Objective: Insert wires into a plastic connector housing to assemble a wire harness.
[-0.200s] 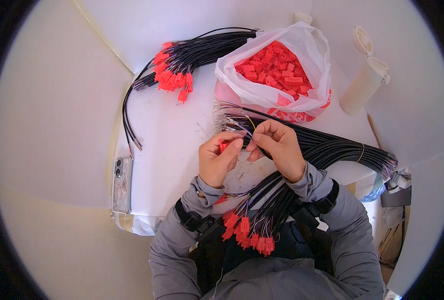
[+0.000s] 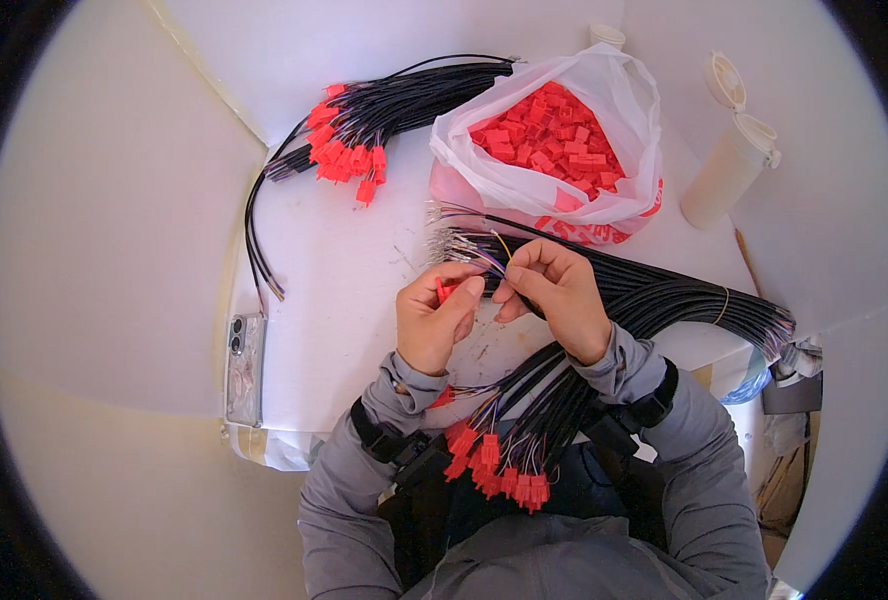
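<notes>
My left hand point(image 2: 436, 315) is closed on a red plastic connector housing point(image 2: 444, 291), mostly hidden by the fingers. Beside it, my right hand point(image 2: 556, 295) pinches the end of a black cable, where thin loose wires fan out; a yellow wire point(image 2: 503, 243) sticks up from the fingers. The fingertips of both hands are close together at the wires. Just beyond them lies a bundle of black cables point(image 2: 654, 280) with bare metal terminals point(image 2: 449, 245) at its left end. Closer to me, another cable bundle point(image 2: 549, 395) ends in several red connectors point(image 2: 489, 455) hanging over my lap.
A white plastic bag point(image 2: 454, 145) full of red connector housings point(image 2: 549, 140) stands at the back. Left of it lies a finished-looking cable bundle point(image 2: 429, 95) with red connectors. A phone point(image 2: 246, 370) rests at the left table edge; a cream bottle point(image 2: 724, 175) stands back right.
Both hands hold nearly the same place. Only a slight shift of the left fingers and the thin wires shows.
</notes>
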`<state>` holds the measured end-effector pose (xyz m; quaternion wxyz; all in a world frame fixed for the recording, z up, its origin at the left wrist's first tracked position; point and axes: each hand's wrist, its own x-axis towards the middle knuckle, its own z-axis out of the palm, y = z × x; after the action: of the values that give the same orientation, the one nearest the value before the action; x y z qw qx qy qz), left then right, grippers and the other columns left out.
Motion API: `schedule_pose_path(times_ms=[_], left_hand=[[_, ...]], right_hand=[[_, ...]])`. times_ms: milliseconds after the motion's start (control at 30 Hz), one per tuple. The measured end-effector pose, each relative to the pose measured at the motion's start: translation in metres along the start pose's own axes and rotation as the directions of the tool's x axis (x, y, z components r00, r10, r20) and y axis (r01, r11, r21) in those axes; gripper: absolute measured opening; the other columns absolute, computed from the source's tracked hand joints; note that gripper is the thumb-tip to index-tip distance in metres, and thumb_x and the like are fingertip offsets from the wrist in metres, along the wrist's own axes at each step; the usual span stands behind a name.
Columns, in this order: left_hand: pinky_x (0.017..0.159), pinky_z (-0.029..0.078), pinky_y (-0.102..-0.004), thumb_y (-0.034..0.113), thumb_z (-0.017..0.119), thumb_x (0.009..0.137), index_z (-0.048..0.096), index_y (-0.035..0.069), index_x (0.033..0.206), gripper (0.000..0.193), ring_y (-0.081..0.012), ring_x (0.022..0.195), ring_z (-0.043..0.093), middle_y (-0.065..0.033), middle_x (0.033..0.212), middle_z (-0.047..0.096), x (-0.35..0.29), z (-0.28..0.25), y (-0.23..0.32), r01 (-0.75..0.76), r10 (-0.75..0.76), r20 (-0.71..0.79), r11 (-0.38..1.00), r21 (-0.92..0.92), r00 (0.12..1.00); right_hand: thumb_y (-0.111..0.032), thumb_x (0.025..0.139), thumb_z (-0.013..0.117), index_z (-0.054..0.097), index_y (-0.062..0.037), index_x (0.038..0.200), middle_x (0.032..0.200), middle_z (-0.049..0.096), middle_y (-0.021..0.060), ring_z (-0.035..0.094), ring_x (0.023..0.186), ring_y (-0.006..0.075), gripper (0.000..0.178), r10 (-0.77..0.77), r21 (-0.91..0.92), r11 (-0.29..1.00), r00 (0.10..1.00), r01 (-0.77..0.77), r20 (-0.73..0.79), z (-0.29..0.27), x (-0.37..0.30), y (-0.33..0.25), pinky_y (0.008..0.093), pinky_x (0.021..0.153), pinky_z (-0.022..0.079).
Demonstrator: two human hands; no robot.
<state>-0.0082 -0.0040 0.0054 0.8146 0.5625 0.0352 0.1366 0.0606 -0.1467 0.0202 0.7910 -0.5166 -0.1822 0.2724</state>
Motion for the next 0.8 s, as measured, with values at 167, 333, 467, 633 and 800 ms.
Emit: schedule_pose_path(times_ms=[167, 333, 467, 633, 800], left_hand=[[0.036, 0.022, -0.0186, 0.005, 0.055, 0.081, 0.056, 0.001, 0.092, 0.011, -0.0031, 0.039, 0.032, 0.0011, 0.053, 0.044, 0.0004, 0.0022, 0.0022, 0.002, -0.004, -0.024, 0.999, -0.048, 1.0], [0.035, 0.022, -0.0185, 0.005, 0.055, 0.081, 0.055, 0.001, 0.089, 0.008, -0.0036, 0.038, 0.032, 0.0006, 0.053, 0.043, 0.0013, 0.0034, 0.0019, -0.025, 0.018, -0.066, 0.993, -0.114, 0.998], [0.035, 0.022, -0.0187, 0.005, 0.056, 0.081, 0.055, 0.001, 0.087, 0.007, -0.0036, 0.038, 0.032, 0.0007, 0.053, 0.043, 0.0019, 0.0039, 0.0029, -0.033, 0.026, -0.066, 0.994, -0.105, 0.997], [0.035, 0.022, -0.0187, 0.007, 0.057, 0.081, 0.054, 0.002, 0.083, 0.006, -0.0033, 0.037, 0.031, 0.0015, 0.051, 0.043, 0.0021, 0.0027, 0.003, -0.03, 0.023, -0.081, 0.996, -0.085, 0.996], [0.034, 0.022, -0.0194, 0.009, 0.055, 0.082, 0.051, 0.003, 0.082, 0.007, -0.0046, 0.037, 0.03, 0.0006, 0.052, 0.042, 0.0025, 0.0003, 0.0021, -0.031, 0.028, -0.081, 0.999, -0.038, 0.996]], right_hand=[[-0.006, 0.083, 0.052, 0.05, 0.0022, 0.088, 0.072, 0.06, 0.01, 0.059, 0.058, 0.0141, 0.009, -0.002, 0.006, 1.0, 1.0, 0.002, 0.004, 0.0001, -0.0001, -0.0002, 0.0237, 0.054, 0.05], [-0.006, 0.083, 0.052, 0.05, 0.0023, 0.088, 0.072, 0.06, 0.0101, 0.059, 0.058, 0.0141, 0.009, -0.004, -0.001, 1.0, 1.0, 0.004, 0.008, 0.0001, 0.0002, 0.001, 0.0236, 0.053, 0.05], [-0.005, 0.083, 0.052, 0.05, 0.0022, 0.087, 0.072, 0.06, 0.01, 0.059, 0.058, 0.0136, 0.009, 0.01, -0.019, 1.0, 1.0, -0.01, 0.021, 0.0003, -0.0004, -0.0004, 0.0234, 0.054, 0.05], [-0.005, 0.083, 0.052, 0.05, 0.0021, 0.086, 0.073, 0.06, 0.0096, 0.059, 0.059, 0.0128, 0.008, 0.036, -0.057, 0.998, 0.998, -0.033, 0.053, 0.0009, -0.001, -0.0018, 0.023, 0.055, 0.05], [-0.006, 0.083, 0.052, 0.05, 0.0016, 0.086, 0.073, 0.06, 0.0093, 0.059, 0.059, 0.0125, 0.008, 0.037, -0.061, 0.998, 0.998, -0.034, 0.06, 0.001, -0.0009, -0.0009, 0.0227, 0.055, 0.05]])
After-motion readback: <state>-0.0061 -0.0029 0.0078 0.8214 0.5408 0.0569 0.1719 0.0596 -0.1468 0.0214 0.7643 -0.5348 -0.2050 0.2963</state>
